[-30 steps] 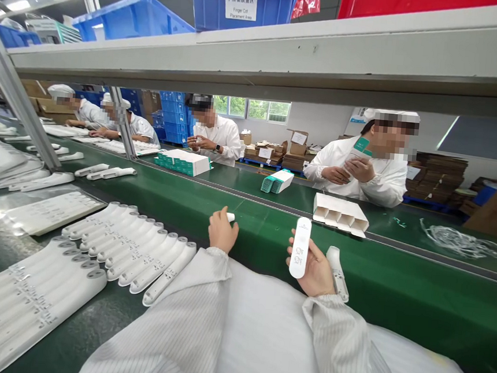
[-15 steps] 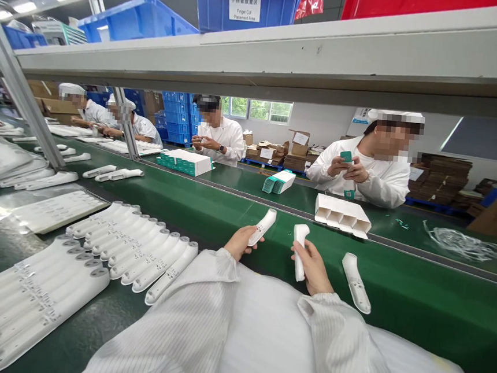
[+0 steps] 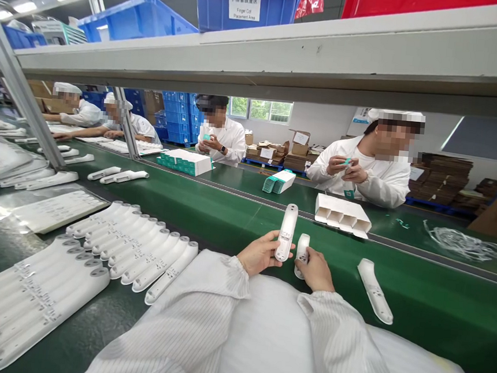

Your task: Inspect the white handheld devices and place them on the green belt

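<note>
My left hand [image 3: 260, 255] is closed on the lower part of a white plastic device housing [image 3: 288, 225], held nearly upright with its marked face and small openings towards me. Just right of it, my right hand [image 3: 317, 272] grips a second white housing [image 3: 303, 245], partly hidden by the fingers and held lower. The two housings are close together but apart, both above the green belt [image 3: 228, 214]. Another white housing with a bent head [image 3: 375, 291] lies on the belt, to the right of my right hand.
Rows of similar housings [image 3: 139, 246] lie on the left of the bench. Across the belt stand an open white carton [image 3: 342, 215] with compartments and stacks of green-and-white boxes [image 3: 185, 162]. Several co-workers sit opposite. A shelf [image 3: 259, 60] with blue bins crosses above.
My left hand has moved right and turned its housing upright, face towards me. My right hand has turned its housing too. The housing on the belt has shifted right.
</note>
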Available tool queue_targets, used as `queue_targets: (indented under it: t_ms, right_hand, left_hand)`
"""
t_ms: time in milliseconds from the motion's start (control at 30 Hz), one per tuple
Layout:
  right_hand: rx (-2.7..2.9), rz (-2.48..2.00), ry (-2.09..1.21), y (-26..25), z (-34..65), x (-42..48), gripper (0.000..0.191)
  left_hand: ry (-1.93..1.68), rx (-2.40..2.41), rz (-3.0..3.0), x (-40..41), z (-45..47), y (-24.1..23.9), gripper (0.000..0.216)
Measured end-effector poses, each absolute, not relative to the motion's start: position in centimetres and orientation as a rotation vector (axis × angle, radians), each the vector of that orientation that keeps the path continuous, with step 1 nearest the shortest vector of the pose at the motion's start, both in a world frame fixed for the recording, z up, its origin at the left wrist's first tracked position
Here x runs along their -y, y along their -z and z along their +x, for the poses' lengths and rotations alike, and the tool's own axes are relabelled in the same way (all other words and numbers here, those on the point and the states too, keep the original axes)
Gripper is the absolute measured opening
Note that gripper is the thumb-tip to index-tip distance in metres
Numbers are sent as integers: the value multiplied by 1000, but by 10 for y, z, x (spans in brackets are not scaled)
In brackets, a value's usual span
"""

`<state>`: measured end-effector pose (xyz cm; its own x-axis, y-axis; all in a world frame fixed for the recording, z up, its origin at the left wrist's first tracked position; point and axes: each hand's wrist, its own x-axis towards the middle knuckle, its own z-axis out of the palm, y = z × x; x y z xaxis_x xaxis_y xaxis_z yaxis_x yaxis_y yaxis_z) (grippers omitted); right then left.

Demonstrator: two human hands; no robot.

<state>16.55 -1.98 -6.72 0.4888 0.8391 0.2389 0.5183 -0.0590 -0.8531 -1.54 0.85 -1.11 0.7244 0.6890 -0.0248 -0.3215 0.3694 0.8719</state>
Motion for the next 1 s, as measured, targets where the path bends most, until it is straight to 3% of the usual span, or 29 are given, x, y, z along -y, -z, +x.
queue_targets:
  t_ms: [200,333,667,1000]
  right_hand:
    - [1189,-1592,-271,53,155,27,28]
    - [1172,-1423,-418,41,144,31,21]
    - [796,-1080,-821,28,128,36,29]
    - [719,-952,-873,23,123,37,23]
  left_hand:
    - [-643,-360,1043,-6,-17,9,51]
    - [-633,-332,1059,-7,-18,9,58]
    - [-620,-295,1063,-8,-17,11,67]
    - [-658,-363,1178,-5,-14,10,71]
